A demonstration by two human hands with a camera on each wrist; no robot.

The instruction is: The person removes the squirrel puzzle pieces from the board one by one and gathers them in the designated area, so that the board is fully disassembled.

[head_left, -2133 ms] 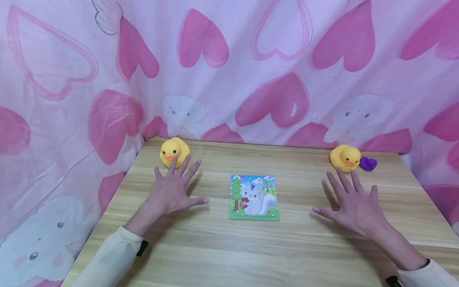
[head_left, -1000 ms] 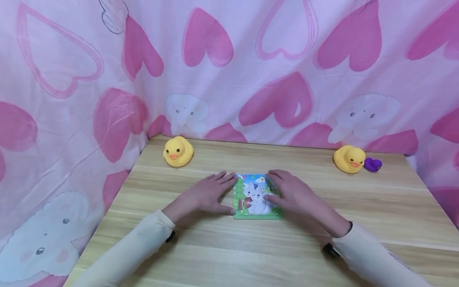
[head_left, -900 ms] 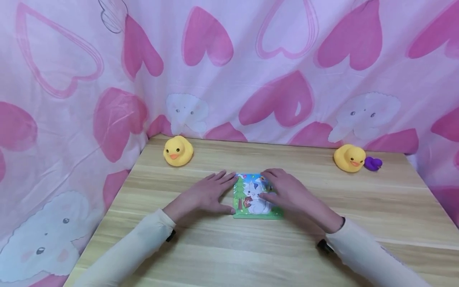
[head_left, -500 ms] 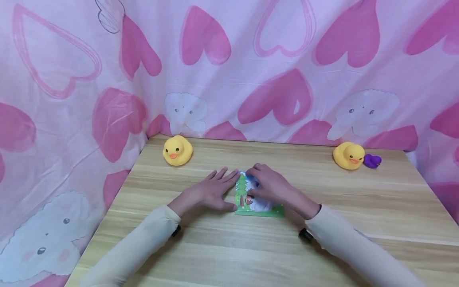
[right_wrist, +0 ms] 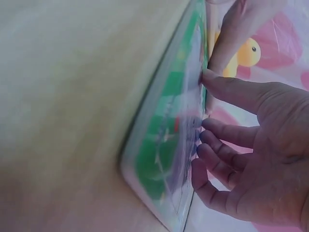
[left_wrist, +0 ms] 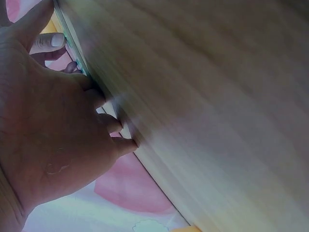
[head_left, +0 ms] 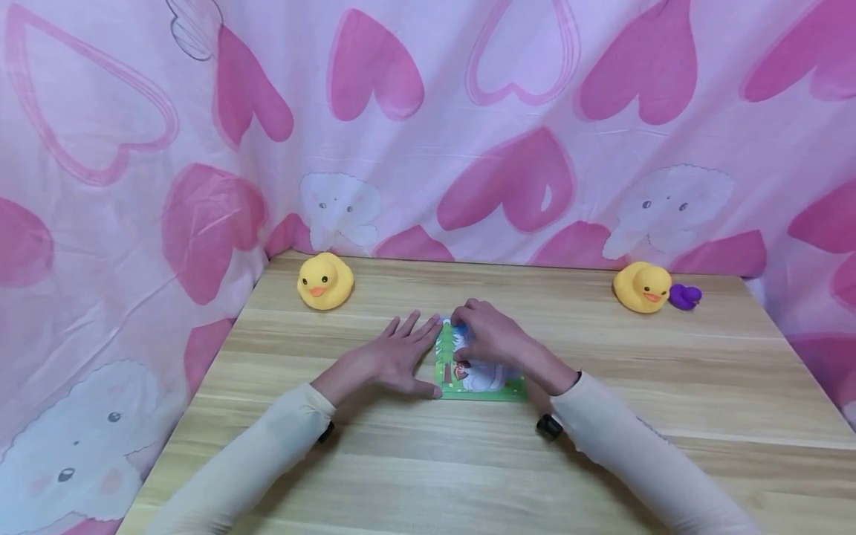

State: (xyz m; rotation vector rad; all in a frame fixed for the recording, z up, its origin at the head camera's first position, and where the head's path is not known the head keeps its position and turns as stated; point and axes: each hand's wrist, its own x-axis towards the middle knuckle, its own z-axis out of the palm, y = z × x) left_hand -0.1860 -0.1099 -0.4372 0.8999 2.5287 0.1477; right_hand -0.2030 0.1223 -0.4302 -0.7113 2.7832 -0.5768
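A square picture puzzle [head_left: 483, 377] with a white squirrel, a green tree and a green border lies flat on the table, partly covered by the right hand. My left hand [head_left: 394, 362] rests at its left edge, fingers spread and thumb by the lower left corner. Over the upper middle of the picture is my right hand [head_left: 496, 338], its fingers bent. The right wrist view shows the right hand's [right_wrist: 270, 150] thumb and fingertips touching the puzzle's face [right_wrist: 164, 145], thumb apart from the fingers. In the left wrist view, the left hand's [left_wrist: 53, 125] fingertips reach the tabletop.
A yellow toy duck [head_left: 325, 282] sits at the table's back left. Another yellow duck [head_left: 642, 288] stands at the back right beside a small purple duck [head_left: 685, 296]. Pink heart-patterned cloth [head_left: 408, 163] hangs behind the wooden table [head_left: 428, 468] and along its left side.
Both hands came inward from wide apart to the puzzle. The left hand then stayed at the left edge, while the right moved further left across the picture, its fingers bending more.
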